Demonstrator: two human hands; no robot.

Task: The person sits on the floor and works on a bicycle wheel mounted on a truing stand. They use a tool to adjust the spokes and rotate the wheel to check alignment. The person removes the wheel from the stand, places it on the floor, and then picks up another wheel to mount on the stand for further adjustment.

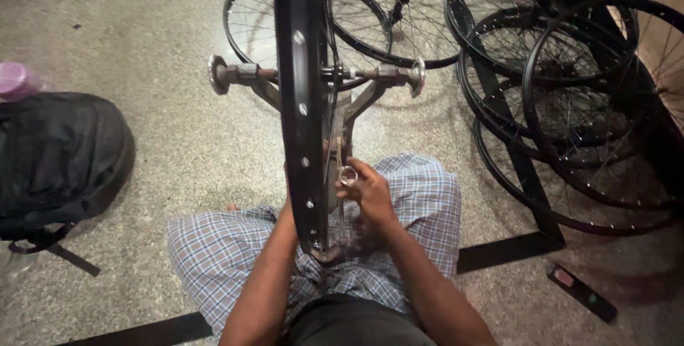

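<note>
Right hand (367,193) pinches a ring tool (348,175) beside the rim (303,104) — floor (164,39) open leftward.

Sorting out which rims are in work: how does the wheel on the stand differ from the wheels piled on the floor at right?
The wheel on the stand stands upright, seen edge-on, clamped at its axle; the piled wheels lie flat or lean, overlapping one another. The right hand, holding a small metal ring tool, works at the mounted wheel; nobody touches the pile. The left hand is hidden behind that rim. Both have black rims, thin wire spokes and no tyres.
</note>
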